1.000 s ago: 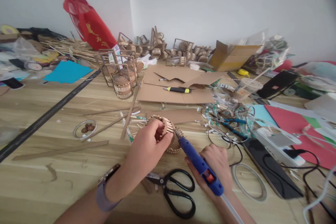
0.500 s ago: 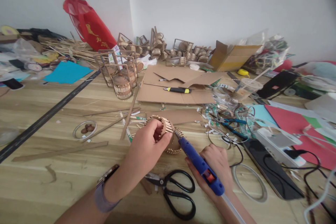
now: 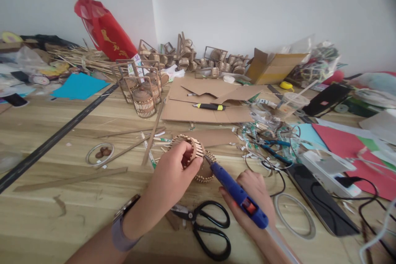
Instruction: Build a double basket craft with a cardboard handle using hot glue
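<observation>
Between thumb and fingers, my left hand (image 3: 177, 167) pinches a small round slatted ring (image 3: 195, 147) of cardboard and short wooden sticks, tilted on its side. My right hand (image 3: 255, 198) is wrapped around a blue glue gun (image 3: 236, 194) with a red switch and a pale glue stick out of its back. The nozzle tip meets, or nearly meets, the lower right edge of the ring. Under the nozzle, a second slatted round piece (image 3: 206, 177) rests on the table, partly hidden by the gun and my left hand. Black-handled scissors (image 3: 210, 225) lie between my forearms.
Cardboard sheets (image 3: 176, 109) with a utility knife (image 3: 210, 107) lie ahead. Finished slatted containers (image 3: 144, 105) in frames stand left of them. Blue pliers (image 3: 275, 144), a phone (image 3: 320, 198), a power strip (image 3: 328, 173) and cables crowd the right. A ring with brown beads (image 3: 103, 152) sits left.
The glue gun and my right hand have shifted very slightly, the gun's rear end a little to the right. My left hand keeps its hold on the ring.
</observation>
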A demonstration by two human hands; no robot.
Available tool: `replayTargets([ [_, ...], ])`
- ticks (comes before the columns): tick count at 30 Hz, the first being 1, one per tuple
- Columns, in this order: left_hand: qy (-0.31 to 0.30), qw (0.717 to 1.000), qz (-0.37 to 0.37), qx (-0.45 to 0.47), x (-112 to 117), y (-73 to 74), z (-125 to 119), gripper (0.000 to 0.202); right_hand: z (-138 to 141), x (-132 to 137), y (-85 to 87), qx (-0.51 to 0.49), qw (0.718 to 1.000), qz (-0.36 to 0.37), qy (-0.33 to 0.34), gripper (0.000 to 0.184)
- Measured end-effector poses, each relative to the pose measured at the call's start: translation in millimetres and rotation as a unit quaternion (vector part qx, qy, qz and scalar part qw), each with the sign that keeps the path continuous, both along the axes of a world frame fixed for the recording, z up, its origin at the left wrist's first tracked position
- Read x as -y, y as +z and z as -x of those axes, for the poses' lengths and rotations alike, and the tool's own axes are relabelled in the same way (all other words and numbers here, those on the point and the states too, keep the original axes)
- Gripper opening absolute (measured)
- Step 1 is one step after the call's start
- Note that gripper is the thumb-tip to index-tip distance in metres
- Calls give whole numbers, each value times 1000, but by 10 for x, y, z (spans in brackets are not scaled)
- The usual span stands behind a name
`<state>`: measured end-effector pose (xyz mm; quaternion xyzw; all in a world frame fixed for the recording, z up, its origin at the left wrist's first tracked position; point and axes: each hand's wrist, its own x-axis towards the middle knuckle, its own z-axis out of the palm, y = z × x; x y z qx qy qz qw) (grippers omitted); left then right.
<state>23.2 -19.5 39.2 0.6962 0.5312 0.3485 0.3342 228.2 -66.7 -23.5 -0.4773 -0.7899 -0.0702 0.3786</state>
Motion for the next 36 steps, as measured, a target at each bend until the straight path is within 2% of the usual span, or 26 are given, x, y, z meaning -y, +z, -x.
replayTargets([
  [7, -1, 997, -63, -38, 11, -41, -11, 8, 36, -26, 97, -36, 999, 36, -11, 29],
  [11, -6, 994, -95, -57, 1, -54, -12, 7, 32, -30, 105, -119, 989, 85, -16, 33],
  [14, -4, 996, -79, -36, -13, -15, 13, 10, -13, 12, 56, -216, 960, 176, -13, 35],
  [17, 4, 999, -46, -4, -23, 51, 49, 12, -76, 57, -22, -331, 907, 245, -90, 28],
  [19, -6, 1000, -20, 7, -14, 78, 59, 12, -96, 56, -58, -397, 874, 257, -113, 26],
  [24, -71, 997, 31, 5, 80, 47, -26, 14, 12, -26, -16, -514, 818, 256, 21, 22],
  [29, -86, 996, -2, -32, 197, -29, -155, 13, 181, -57, 93, -585, 759, 284, 36, 24],
  [32, -92, 994, -28, -57, 239, -72, -195, 13, 209, -50, 119, -599, 745, 292, 33, 25],
  [36, -94, 991, -71, -67, 258, -109, -217, 9, 201, -45, 96, -581, 758, 294, 38, 24],
])
